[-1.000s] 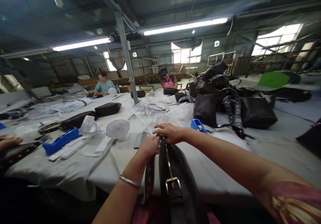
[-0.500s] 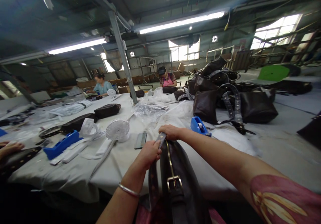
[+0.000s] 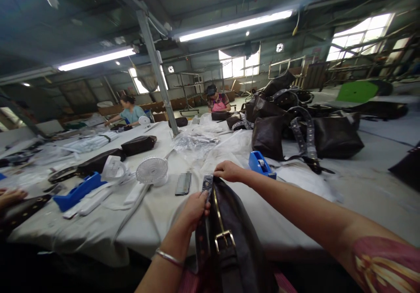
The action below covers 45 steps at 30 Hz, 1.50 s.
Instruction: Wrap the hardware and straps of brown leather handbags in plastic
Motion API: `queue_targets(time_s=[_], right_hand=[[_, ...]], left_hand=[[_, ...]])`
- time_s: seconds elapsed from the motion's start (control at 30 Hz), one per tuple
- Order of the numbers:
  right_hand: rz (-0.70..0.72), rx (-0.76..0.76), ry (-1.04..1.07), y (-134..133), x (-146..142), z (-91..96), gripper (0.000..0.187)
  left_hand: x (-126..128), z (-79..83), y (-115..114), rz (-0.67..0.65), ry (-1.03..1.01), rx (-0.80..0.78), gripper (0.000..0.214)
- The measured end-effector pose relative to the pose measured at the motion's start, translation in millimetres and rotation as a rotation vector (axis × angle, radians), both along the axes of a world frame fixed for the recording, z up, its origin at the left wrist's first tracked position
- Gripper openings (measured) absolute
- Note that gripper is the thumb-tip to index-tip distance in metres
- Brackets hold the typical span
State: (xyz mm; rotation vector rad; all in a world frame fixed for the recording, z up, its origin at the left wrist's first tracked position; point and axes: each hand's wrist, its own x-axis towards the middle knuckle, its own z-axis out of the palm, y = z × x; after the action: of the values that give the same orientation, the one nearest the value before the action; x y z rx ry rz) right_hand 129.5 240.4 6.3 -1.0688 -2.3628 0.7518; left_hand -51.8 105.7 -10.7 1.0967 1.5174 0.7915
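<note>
A dark leather bag (image 3: 234, 223) with a gold buckle (image 3: 224, 239) lies over the near edge of the white-covered table (image 3: 157, 214), partly on my lap. My left hand (image 3: 193, 210) is closed around the bag's studded strap (image 3: 205, 187) beside the bag's left side. My right hand (image 3: 229, 171) grips the far top end of the bag, fingers curled over it. A silver bangle (image 3: 169, 258) sits on my left wrist.
A dark phone (image 3: 183, 183), a small white fan (image 3: 152, 171) and blue tape dispensers (image 3: 78, 191) (image 3: 260, 163) lie on the table. A heap of dark bags (image 3: 295, 126) is at the right. Two people sit at the far end; another person's hand (image 3: 11, 195) shows at the left edge.
My left hand has slid back along the strap toward me. My right hand has shifted slightly right and farther along the bag's top. The view has tilted a little.
</note>
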Motion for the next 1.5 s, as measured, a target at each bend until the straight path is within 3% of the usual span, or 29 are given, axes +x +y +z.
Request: queue_targets(time_s=[0.2,0.47,0.77,0.97,1.17,1.33,1.5], right_hand=[[0.031,0.093,-0.095,-10.8,-6.7,14.7,0.024],[0.103,0.341,-0.417,-32.2,-17.6,34.3,0.019],[0.147,0.495,-0.552,-47.2,-20.8,32.8,0.022],[0.012,0.446,-0.523,-37.6,-18.8,27.2,0.025],[-0.061,0.295,-0.461,-27.4,-22.3,25.3,0.021],[-0.047,0.148,-0.421,-16.5,-20.2,32.6,0.024],[0.028,0.157,-0.369,-20.3,-19.8,43.7,0.024]], left_hand=[[4.7,4.7,-5.6,-0.016,0.191,0.029,0.031],[12.3,4.5,-9.8,-0.041,0.501,0.121,0.029],[16.6,8.2,-12.6,-0.054,0.667,0.207,0.034],[14.6,11.4,-13.6,-0.069,0.66,0.231,0.034],[13.0,9.8,-14.8,-0.077,0.659,0.239,0.033],[14.0,9.1,-17.6,-0.06,0.666,0.255,0.031],[16.1,9.6,-18.8,-0.049,0.684,0.261,0.03]])
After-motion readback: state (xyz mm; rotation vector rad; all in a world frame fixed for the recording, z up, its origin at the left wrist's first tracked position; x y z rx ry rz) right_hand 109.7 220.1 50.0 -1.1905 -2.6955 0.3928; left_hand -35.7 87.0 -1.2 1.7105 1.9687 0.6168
